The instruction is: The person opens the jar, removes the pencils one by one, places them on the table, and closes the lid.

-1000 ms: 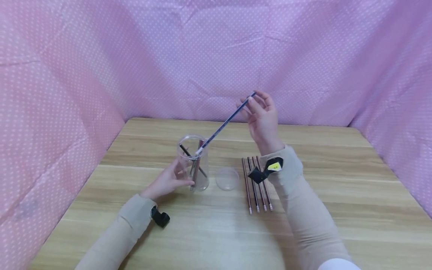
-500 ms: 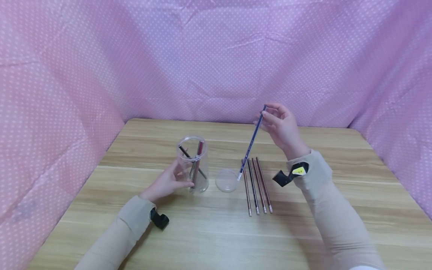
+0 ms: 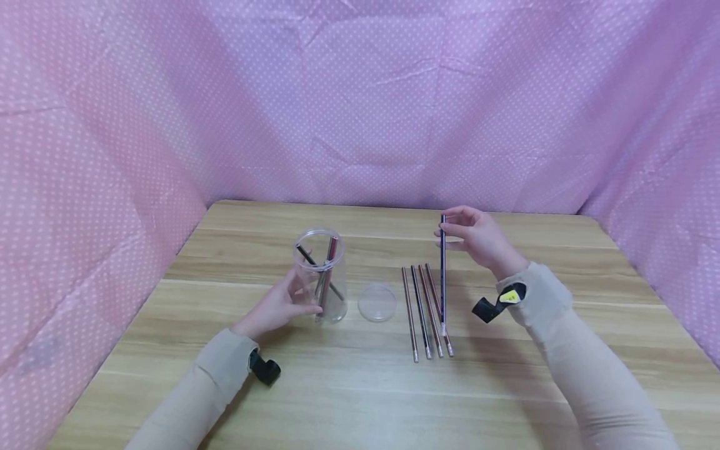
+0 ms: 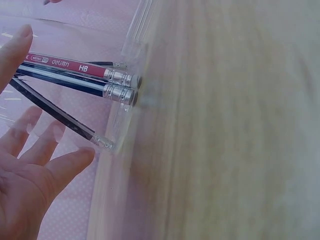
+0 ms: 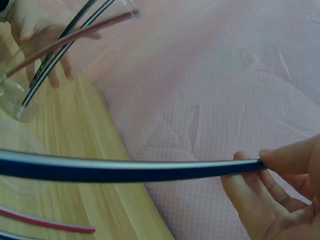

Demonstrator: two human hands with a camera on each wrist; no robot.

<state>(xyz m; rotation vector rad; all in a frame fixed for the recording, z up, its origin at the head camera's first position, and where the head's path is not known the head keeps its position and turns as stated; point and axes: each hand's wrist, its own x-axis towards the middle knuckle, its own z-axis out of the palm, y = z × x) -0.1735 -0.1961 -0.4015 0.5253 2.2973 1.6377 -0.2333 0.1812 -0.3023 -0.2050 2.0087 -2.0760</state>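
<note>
Both hands are holding something: the right hand [image 3: 482,242] is pinching the dark blue pencil [image 3: 443,275] near its eraserless end, the left hand [image 3: 277,306] is gripping the clear jar [image 3: 340,280]. From that pinch, the pencil's long axis is pointing away from the worktop's [image 3: 337,400] far edge, closely flanking four pencils [image 3: 420,312], well right of the jar.

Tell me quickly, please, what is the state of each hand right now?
Left hand: holding the clear jar with pencils inside.
Right hand: pinching the blue pencil near its upper end.
</note>
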